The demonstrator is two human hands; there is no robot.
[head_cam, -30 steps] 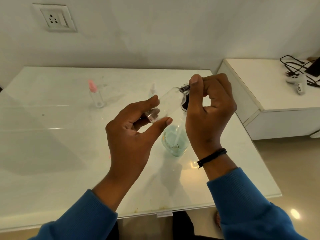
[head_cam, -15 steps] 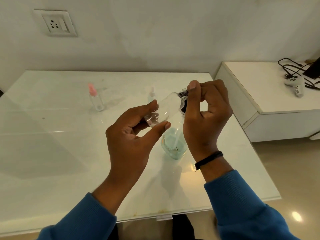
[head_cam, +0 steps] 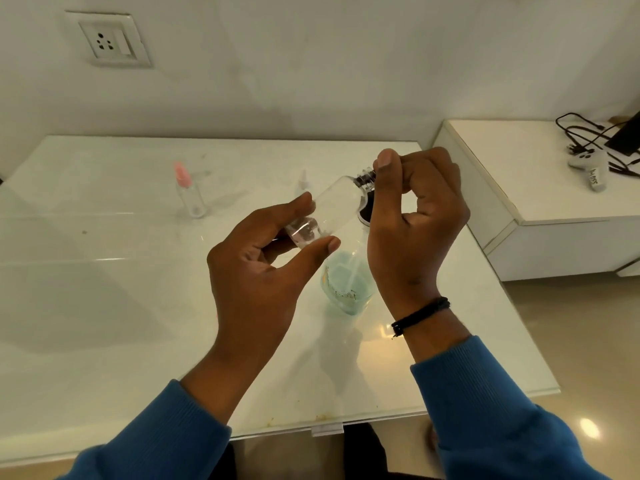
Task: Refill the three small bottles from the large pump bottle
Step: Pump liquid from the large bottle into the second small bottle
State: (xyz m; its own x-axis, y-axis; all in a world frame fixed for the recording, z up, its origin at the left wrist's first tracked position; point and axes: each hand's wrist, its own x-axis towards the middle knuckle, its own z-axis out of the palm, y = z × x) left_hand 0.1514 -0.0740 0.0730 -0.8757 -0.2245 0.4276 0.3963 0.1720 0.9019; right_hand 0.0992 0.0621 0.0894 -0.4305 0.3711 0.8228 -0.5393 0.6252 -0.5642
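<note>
Showing the white desk (head_cam: 104,306), where one large pump bottle (head_cam: 348,285) of green liquid stands under the hands, within reach for dispensing. Two small bottles, one pink-capped (head_cam: 188,195) and one clear-capped (head_cam: 303,183), wait behind. The left hand (head_cam: 259,271) pinches the third small bottle (head_cam: 332,209), tilted; the right hand (head_cam: 415,220) has its grip closed round the threaded neck, probably uncapping.

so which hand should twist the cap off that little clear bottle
Right. The right hand already pinches the threaded neck of the small clear bottle, while the left hand grips its base, steadying it tilted above the large pump bottle.
</note>
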